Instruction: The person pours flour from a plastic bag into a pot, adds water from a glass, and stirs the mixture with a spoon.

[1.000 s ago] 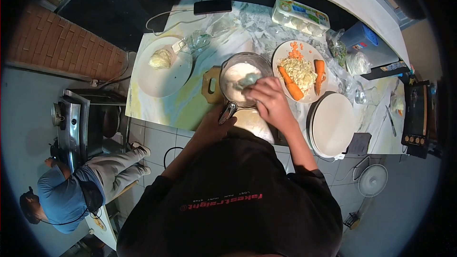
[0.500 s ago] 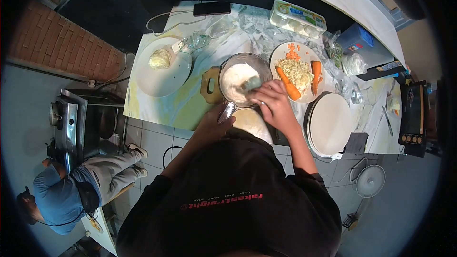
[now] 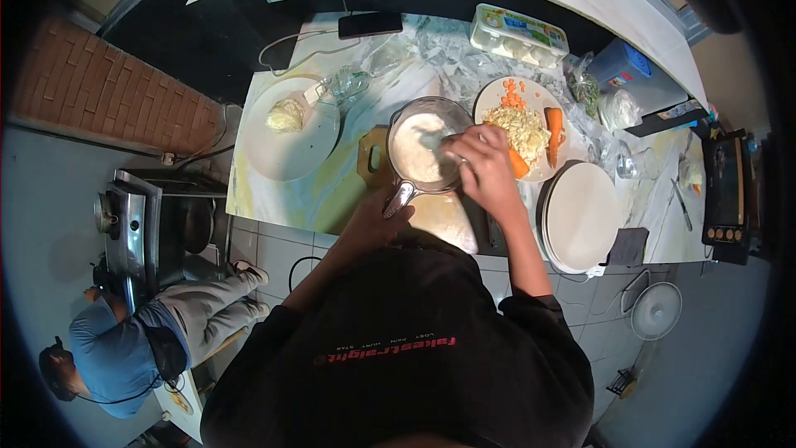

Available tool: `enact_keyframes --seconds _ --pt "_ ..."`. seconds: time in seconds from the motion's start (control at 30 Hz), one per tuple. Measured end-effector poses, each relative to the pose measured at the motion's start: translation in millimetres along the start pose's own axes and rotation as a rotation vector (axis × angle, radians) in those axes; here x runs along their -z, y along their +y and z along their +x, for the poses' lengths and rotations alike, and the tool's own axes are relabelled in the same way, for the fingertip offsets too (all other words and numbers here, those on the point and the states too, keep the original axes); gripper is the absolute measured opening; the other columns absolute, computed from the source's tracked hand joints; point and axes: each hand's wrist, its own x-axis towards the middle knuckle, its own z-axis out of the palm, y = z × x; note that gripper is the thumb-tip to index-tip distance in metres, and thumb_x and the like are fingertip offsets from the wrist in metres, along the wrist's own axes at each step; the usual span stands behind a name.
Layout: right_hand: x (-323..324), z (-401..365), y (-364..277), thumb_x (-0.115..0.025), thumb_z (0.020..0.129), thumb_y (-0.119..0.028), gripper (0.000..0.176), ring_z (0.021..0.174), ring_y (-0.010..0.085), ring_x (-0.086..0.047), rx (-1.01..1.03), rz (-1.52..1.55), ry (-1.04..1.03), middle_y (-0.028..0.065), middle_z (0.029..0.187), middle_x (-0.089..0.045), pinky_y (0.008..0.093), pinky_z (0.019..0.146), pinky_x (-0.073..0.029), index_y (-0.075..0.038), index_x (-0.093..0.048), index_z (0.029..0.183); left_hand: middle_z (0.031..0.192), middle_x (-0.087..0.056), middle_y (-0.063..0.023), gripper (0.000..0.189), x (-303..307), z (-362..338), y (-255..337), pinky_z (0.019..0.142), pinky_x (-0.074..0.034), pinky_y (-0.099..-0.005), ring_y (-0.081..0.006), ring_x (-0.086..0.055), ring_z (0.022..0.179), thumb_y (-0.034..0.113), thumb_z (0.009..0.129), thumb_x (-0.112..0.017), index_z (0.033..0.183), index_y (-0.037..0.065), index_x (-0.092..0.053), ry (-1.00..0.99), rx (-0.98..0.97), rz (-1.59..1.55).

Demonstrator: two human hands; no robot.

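A round pan (image 3: 399, 120) with a pale, creamy mixture (image 3: 417, 153) in it stands near the front edge of the counter. My left hand (image 3: 377, 217) is closed around its shiny metal handle (image 3: 400, 197). Over the pan's right side is my right hand (image 3: 485, 168), fingers pinched together and pointing down into it. What those fingers hold is hidden behind them. Beside that hand lies a plate (image 3: 489, 98) with chopped pale vegetables (image 3: 521, 129), diced carrot (image 3: 513, 97) and larger carrot pieces (image 3: 554, 134). A wooden board (image 3: 367, 168) shows partly under the pan.
At left, a white plate (image 3: 269, 153) bears a pale cabbage piece (image 3: 285, 115). Stacked plates (image 3: 584, 216) sit at the right front, a knife (image 3: 682, 206) beyond. An egg carton (image 3: 520, 33) and phone (image 3: 370, 25) lie behind. Another person (image 3: 124, 357) stands at the stove, left.
My right hand has shifted slightly right and up over the pan. The blurred greyish thing seen below its fingers no longer shows. The mixture looks smoother; my left hand keeps the handle.
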Motion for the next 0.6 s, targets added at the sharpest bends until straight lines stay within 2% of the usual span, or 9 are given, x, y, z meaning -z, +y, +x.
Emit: enact_keyframes --seconds 0.07,0.13,0.3,0.33,0.4,0.53,0.6 --pt "6 2 -1 -0.064 0.075 -0.001 0.017 0.098 0.0258 -0.058 -0.004 -0.082 0.026 0.0062 0.088 -0.067 0.0427 0.097 -0.037 -0.006 -0.069 0.090 0.078 -0.062 -0.0065 0.054 8 4 -2 0.054 -0.046 -0.0316 -0.0124 -0.055 0.058 0.022 0.090 -0.066 0.138 0.008 -0.046 -0.008 0.009 0.001" --pt "15 -1 -8 -0.064 0.076 -0.001 0.016 0.097 0.0254 -0.058 -0.119 -0.055 -0.061 0.0064 0.086 -0.067 0.0430 0.095 -0.038 -0.006 -0.069 0.090 0.079 -0.061 -0.0061 0.054 15 8 -1 0.054 -0.046 -0.0319 -0.0123 -0.055 0.058 0.022 0.090 -0.066 0.138 0.008 -0.046 -0.008 0.007 0.042" --pt "-6 2 -2 -0.063 0.080 -0.002 0.012 0.094 0.0260 -0.059 -0.050 0.202 -0.120 0.0068 0.092 -0.069 0.0403 0.092 -0.039 -0.004 -0.068 0.091 0.078 -0.060 -0.0041 0.053 10 14 -10 0.056 -0.046 -0.0322 -0.0119 -0.053 0.058 0.021 0.090 -0.066 0.137 0.007 -0.047 0.010 -0.016 0.001" --pt "-10 4 4 -0.063 0.080 -0.002 0.012 0.094 0.0260 -0.059 -0.052 0.203 -0.122 0.0068 0.092 -0.069 0.0403 0.092 -0.039 -0.004 -0.068 0.091 0.078 -0.060 -0.0034 0.052 10 12 -5 0.056 -0.046 -0.0316 -0.0117 -0.052 0.058 0.020 0.090 -0.066 0.136 0.007 -0.047 0.008 0.013 -0.020" --pt "-19 10 12 -0.063 0.080 -0.003 0.013 0.095 0.0264 -0.059 -0.042 0.095 0.018 0.0071 0.093 -0.069 0.0407 0.092 -0.039 -0.005 -0.068 0.092 0.078 -0.060 -0.0026 0.051 12 11 -5 0.056 -0.046 -0.0310 -0.0115 -0.052 0.058 0.020 0.090 -0.066 0.135 0.006 -0.048 0.010 0.048 -0.039" --pt "-8 8 10 -0.062 0.083 -0.004 0.011 0.094 0.0278 -0.059 -0.126 -0.006 -0.028 0.0109 0.092 -0.068 0.0422 0.091 -0.039 -0.004 -0.068 0.092 0.077 -0.060 -0.0043 0.046 14 16 -9 0.055 -0.046 -0.0307 -0.0112 -0.052 0.058 0.020 0.090 -0.066 0.130 0.005 -0.051 0.043 0.022 -0.033" --pt "-5 3 3 -0.062 0.085 -0.004 0.009 0.094 0.0284 -0.059 -0.158 0.045 -0.074 0.0118 0.090 -0.068 0.0413 0.090 -0.040 -0.003 -0.068 0.091 0.076 -0.060 -0.0052 0.044 12 18 -10 0.055 -0.046 -0.0310 -0.0113 -0.052 0.057 0.021 0.090 -0.066 0.128 0.004 -0.052 0.062 -0.005 -0.026"
